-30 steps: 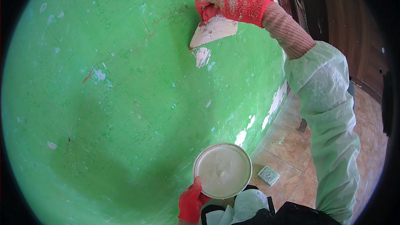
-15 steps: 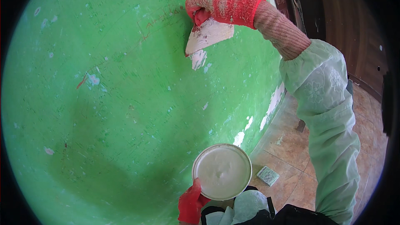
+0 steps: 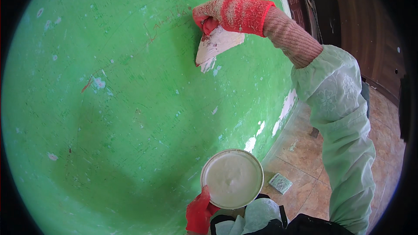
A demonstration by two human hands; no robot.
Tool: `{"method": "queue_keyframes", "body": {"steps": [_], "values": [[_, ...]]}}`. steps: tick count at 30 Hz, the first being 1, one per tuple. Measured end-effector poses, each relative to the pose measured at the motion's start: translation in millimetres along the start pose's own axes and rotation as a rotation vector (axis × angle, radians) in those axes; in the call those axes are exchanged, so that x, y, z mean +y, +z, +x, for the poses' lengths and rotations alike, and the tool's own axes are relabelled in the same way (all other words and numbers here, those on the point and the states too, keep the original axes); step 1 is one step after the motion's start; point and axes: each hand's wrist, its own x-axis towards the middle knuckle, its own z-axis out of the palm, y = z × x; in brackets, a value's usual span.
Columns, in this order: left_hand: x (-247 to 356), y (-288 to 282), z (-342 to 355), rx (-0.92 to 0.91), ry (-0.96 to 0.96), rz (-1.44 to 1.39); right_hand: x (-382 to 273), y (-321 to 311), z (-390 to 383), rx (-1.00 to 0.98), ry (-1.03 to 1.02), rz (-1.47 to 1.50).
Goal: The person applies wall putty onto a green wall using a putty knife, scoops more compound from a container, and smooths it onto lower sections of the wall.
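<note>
Plainly, the right hand (image 3: 215, 15) clasps one scraper (image 3: 221, 41), and the left hand (image 3: 199, 212) clasps one round tub (image 3: 261, 179).

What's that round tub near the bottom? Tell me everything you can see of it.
The tub is round, open-topped and pale, with a raised rim; it looks like plastic, though that is uncertain. Inside is smooth, off-white paste with a small bump near the middle. Its opening faces the camera, while most of its outer side is hidden. The red-gloved left hand grips its lower-left edge, thumb over the rim. It sits before the person's body; whether it touches the green wall is unclear.
</note>
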Motion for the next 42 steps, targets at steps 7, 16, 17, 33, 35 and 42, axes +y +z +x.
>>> {"method": "queue_keyframes", "body": {"steps": [7,16,17,33,35,42], "values": [[0,3,-2,-0.019,-0.001,-0.011,-9,45,-43,0.224,-0.129,0.388],[-1,-2,-6,-0.056,0.003,0.009,-24,90,-148,0.324,0.034,0.448],[-1,-4,-8,-0.048,0.018,0.014,-25,97,-158,0.342,0.086,0.444],[-6,-15,-36,-0.038,0.093,0.010,-68,154,-225,0.557,0.611,1.441],[-5,-16,-37,-0.023,0.088,0.004,-80,145,-220,0.568,0.621,1.463],[-4,-21,-33,-0.043,0.041,-0.011,-129,146,-206,0.977,0.732,0.855]]}}
